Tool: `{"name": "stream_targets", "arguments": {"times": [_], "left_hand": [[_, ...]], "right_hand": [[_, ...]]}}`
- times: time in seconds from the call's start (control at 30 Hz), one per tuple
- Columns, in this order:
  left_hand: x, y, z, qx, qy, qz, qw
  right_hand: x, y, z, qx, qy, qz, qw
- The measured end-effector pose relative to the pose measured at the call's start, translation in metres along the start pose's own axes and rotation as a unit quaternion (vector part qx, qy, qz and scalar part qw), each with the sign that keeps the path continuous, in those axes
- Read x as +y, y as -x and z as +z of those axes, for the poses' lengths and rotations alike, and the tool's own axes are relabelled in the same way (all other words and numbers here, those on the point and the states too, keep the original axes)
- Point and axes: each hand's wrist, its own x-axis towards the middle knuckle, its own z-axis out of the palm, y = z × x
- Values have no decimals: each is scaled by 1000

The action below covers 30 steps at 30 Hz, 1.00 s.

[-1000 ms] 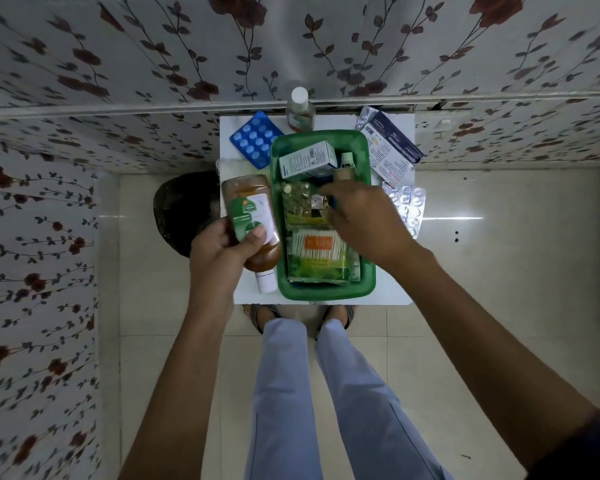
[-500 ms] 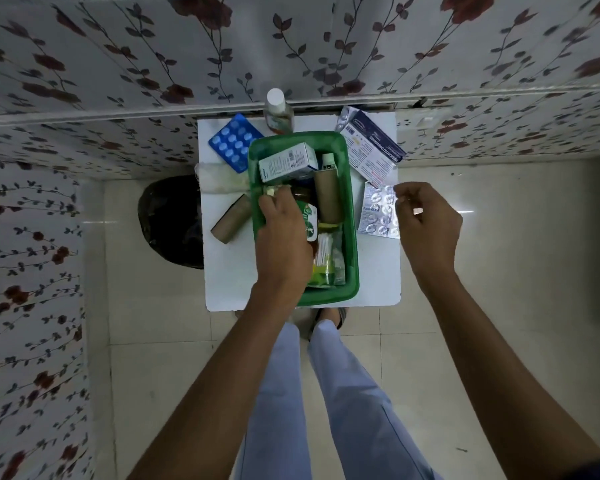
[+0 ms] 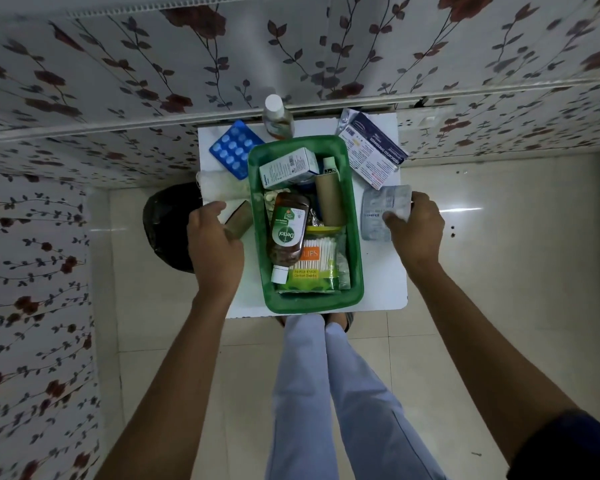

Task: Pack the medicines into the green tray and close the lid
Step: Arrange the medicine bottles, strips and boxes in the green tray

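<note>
The green tray (image 3: 356, 244) stands in the middle of the small white table (image 3: 383, 285). In it lie a Dettol bottle (image 3: 286, 230), a white and blue box (image 3: 288, 168), a cardboard tube (image 3: 329, 199), a small tube (image 3: 329, 163) and a pack of cotton swabs (image 3: 314, 268). Left of the tray, my left hand (image 3: 215, 244) curls around the near end of a brown cardboard roll (image 3: 240, 218) that lies on the table. To the tray's right, my right hand (image 3: 417, 230) pinches a silver blister strip (image 3: 381, 207) just above the table. I see no lid.
A blue blister pack (image 3: 234, 152), a white-capped bottle (image 3: 276, 119), a navy and white dressing packet (image 3: 373, 150) and a pale gauze roll (image 3: 219, 185) lie around the tray. The patterned wall is right behind the table. A black bag (image 3: 168, 223) sits on the floor at left.
My left hand put the Dettol bottle into the tray, let go and moved left onto the brown roll. My right hand left the tray, went right and took up the silver blister strip.
</note>
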Motion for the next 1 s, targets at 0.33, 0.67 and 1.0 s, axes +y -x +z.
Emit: {"name": "stream_targets", "arguments": {"times": [0.33,0.67,1.0], "left_hand": [[-19,-33,32,-104,-140,58,983],[-4,-21,-15,-47,-11,-12,999],[56,28,-18,-156,133,35,978]], "right_hand": [[-63,71,-54,91,-154,-174,968],[-57,89,1,-130,111,-460,871],[-71,47,-33,-30,-59,-256,964]]}}
